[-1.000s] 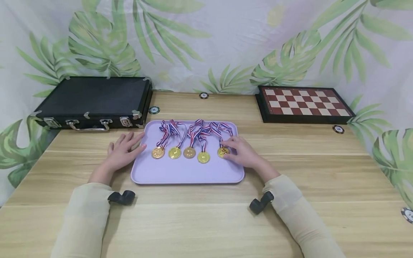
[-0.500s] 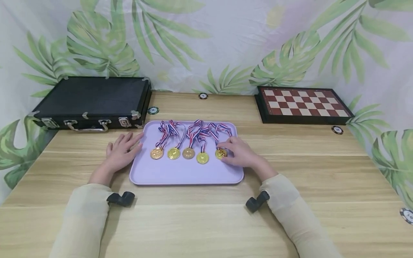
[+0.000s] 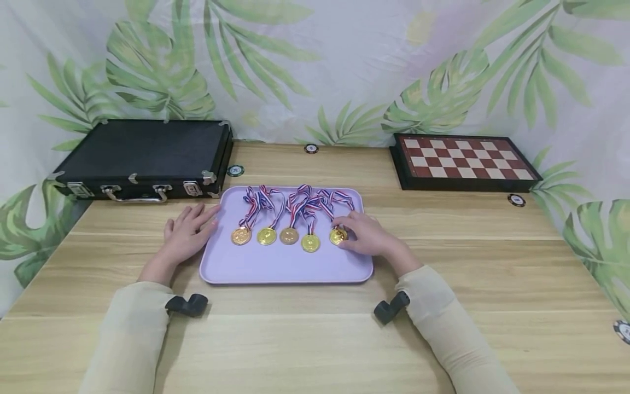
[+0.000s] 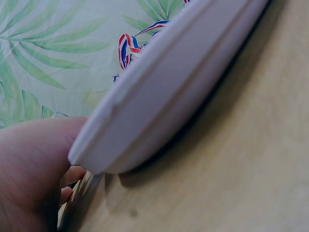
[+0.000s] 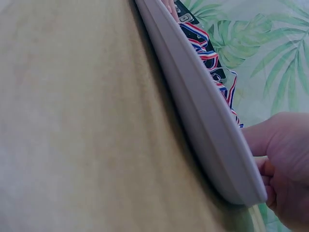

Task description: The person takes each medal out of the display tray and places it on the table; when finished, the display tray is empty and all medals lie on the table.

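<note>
A lilac tray [image 3: 275, 268] holds several gold and bronze-toned medals in a row, their red, white and blue ribbons [image 3: 297, 205] bunched behind them. At the right end, my right hand [image 3: 368, 235] holds a gold medal [image 3: 337, 236] between thumb and fingers. My left hand [image 3: 184, 236] rests at the tray's left edge, fingers spread and thumb over the rim. In the left wrist view, the tray's side wall [image 4: 149, 108] hides most of the contents. The right wrist view shows the right hand [image 5: 289, 164] reaching over the rim, the medal hidden.
Behind on the left lies a black case [image 3: 143, 150] with metal latches. A chessboard box [image 3: 465, 158] sits at the back right. Poker chips lie around the wooden table [image 3: 295, 345], one chip [image 3: 235, 171] beside the case and another chip [image 3: 517, 200] by the chessboard.
My right hand and the gold medal have shifted slightly left on the tray, and its ribbon leans more to the left. My left hand stays at the tray's edge.
</note>
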Demonstrator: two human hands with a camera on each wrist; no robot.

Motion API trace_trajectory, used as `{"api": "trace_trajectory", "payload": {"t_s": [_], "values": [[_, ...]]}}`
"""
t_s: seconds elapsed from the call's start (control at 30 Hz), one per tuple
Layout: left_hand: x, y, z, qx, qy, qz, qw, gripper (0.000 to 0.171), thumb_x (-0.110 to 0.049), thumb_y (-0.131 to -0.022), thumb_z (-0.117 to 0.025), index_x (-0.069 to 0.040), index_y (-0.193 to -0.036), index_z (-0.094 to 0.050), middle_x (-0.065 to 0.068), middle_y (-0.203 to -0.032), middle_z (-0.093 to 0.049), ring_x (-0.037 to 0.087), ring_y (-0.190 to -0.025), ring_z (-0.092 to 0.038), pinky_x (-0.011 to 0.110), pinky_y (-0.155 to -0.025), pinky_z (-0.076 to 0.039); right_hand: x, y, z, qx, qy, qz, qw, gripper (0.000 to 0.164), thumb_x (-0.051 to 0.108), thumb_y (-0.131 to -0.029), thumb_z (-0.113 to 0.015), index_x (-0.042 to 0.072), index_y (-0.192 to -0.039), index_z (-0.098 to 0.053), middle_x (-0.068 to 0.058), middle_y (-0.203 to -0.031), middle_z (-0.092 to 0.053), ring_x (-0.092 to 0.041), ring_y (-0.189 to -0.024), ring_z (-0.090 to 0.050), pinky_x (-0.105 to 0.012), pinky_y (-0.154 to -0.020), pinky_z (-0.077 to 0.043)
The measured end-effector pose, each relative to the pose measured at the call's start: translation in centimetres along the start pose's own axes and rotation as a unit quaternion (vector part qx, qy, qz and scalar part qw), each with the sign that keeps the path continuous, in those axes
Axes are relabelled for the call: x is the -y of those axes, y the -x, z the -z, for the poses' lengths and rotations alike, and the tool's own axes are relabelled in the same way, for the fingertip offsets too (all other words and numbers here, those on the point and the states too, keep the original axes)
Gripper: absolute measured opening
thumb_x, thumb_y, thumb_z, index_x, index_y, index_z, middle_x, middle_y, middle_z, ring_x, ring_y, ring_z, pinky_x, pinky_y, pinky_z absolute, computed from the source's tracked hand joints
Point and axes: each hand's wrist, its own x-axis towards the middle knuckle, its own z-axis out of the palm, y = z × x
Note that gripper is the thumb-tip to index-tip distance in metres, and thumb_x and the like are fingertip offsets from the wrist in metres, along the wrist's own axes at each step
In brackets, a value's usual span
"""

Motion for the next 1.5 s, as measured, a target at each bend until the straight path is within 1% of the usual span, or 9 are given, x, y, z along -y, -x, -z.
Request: {"api": "trace_trajectory", "payload": {"t_s": [0.13, 0.3, 0.4, 0.63, 0.77, 0.93, 1.17, 1.33, 1.5], "values": [[0.0, 0.0, 0.1, -0.002, 0.001, 0.002, 1.0000, 0.050, -0.040, -0.092, -0.029, -0.016, -0.135, -0.030, 0.026, -0.138, -0.013, 0.043, -0.124, 0.001, 0.061, -0.088, 0.009, 0.1, 0.1, -0.1, -0.025, -0.033, -0.004, 0.999, 0.045, 0.022, -0.075, -0.067, 0.013, -0.116, -0.052, -0.005, -0.092, -0.051, -0.019, -0.085, -0.047, -0.035, -0.074, -0.036], [0.1, 0.1, 0.1, -0.013, 0.006, -0.002, 0.9999, 0.049, -0.040, -0.091, -0.032, -0.015, -0.134, -0.032, 0.025, -0.137, -0.014, 0.043, -0.124, -0.001, 0.061, -0.088, 0.008, 0.5, 0.3, -0.3, -0.046, -0.124, 0.003, 0.991, 0.047, 0.012, -0.071, -0.070, 0.007, -0.115, -0.053, -0.001, -0.072, -0.052, -0.014, -0.064, -0.048, -0.027, -0.058, -0.042], [0.2, 0.1, 0.0, -0.019, 0.008, -0.003, 0.9998, 0.049, -0.040, -0.091, -0.033, -0.016, -0.134, -0.033, 0.025, -0.137, -0.015, 0.043, -0.124, -0.002, 0.061, -0.089, 0.008, 0.6, 0.4, -0.4, -0.045, -0.185, 0.004, 0.982, 0.049, 0.007, -0.070, -0.070, 0.005, -0.116, -0.052, 0.000, -0.067, -0.052, -0.012, -0.059, -0.049, -0.024, -0.054, -0.043], [0.1, 0.0, 0.1, -0.018, 0.011, 0.001, 0.9998, 0.050, -0.040, -0.091, -0.033, -0.015, -0.134, -0.033, 0.026, -0.137, -0.015, 0.043, -0.123, -0.002, 0.061, -0.088, 0.008, 0.7, 1.6, 2.2, -0.052, -0.356, 0.013, 0.933, 0.054, -0.002, -0.072, -0.065, 0.006, -0.122, -0.047, -0.009, -0.067, -0.052, -0.020, -0.060, -0.051, -0.032, -0.053, -0.045], [0.1, 0.0, 0.1, -0.021, 0.009, -0.002, 0.9997, 0.049, -0.040, -0.091, -0.033, -0.015, -0.133, -0.033, 0.026, -0.137, -0.016, 0.043, -0.123, -0.002, 0.061, -0.088, 0.007, 1.2, 2.3, 5.3, -0.074, -0.387, 0.037, 0.918, 0.054, -0.004, -0.074, -0.063, 0.006, -0.124, -0.045, -0.012, -0.070, -0.052, -0.023, -0.061, -0.052, -0.033, -0.054, -0.045], [0.2, 0.0, -0.1, -0.025, 0.011, -0.007, 0.9996, 0.049, -0.040, -0.091, -0.034, -0.015, -0.133, -0.034, 0.026, -0.137, -0.016, 0.043, -0.123, -0.003, 0.061, -0.088, 0.007, 2.1, 3.4, 9.1, -0.119, -0.417, 0.108, 0.894, 0.050, -0.012, -0.073, -0.059, -0.004, -0.121, -0.044, -0.016, -0.077, -0.054, -0.023, -0.066, -0.053, -0.028, -0.058, -0.048], [0.1, -0.1, -0.1, -0.024, 0.014, -0.007, 0.9996, 0.049, -0.040, -0.091, -0.034, -0.015, -0.133, -0.034, 0.026, -0.137, -0.016, 0.044, -0.123, -0.003, 0.061, -0.088, 0.007, 3.1, 6.3, 14.2, -0.201, -0.444, 0.204, 0.849, 0.049, -0.018, -0.071, -0.057, -0.006, -0.118, -0.047, -0.014, -0.083, -0.057, -0.018, -0.069, -0.054, -0.023, -0.058, -0.047], [0.1, -0.1, 0.0, -0.021, 0.014, -0.002, 0.9997, 0.049, -0.039, -0.091, -0.034, -0.015, -0.134, -0.033, 0.026, -0.137, -0.015, 0.044, -0.123, -0.001, 0.061, -0.088, 0.008, 2.5, 8.0, 16.2, -0.236, -0.464, 0.177, 0.835, 0.047, -0.017, -0.071, -0.059, -0.004, -0.116, -0.050, -0.013, -0.079, -0.059, -0.019, -0.064, -0.054, -0.023, -0.056, -0.046], [0.2, -0.2, -0.1, -0.015, 0.011, 0.001, 0.9998, 0.050, -0.040, -0.091, -0.033, -0.016, -0.134, -0.032, 0.026, -0.137, -0.015, 0.044, -0.123, -0.001, 0.061, -0.088, 0.008, -0.8, 6.3, 15.3, -0.199, -0.484, 0.052, 0.851, 0.046, -0.012, -0.074, -0.059, 0.001, -0.117, -0.049, -0.009, -0.080, -0.060, -0.015, -0.065, -0.054, -0.021, -0.056, -0.044]]}}
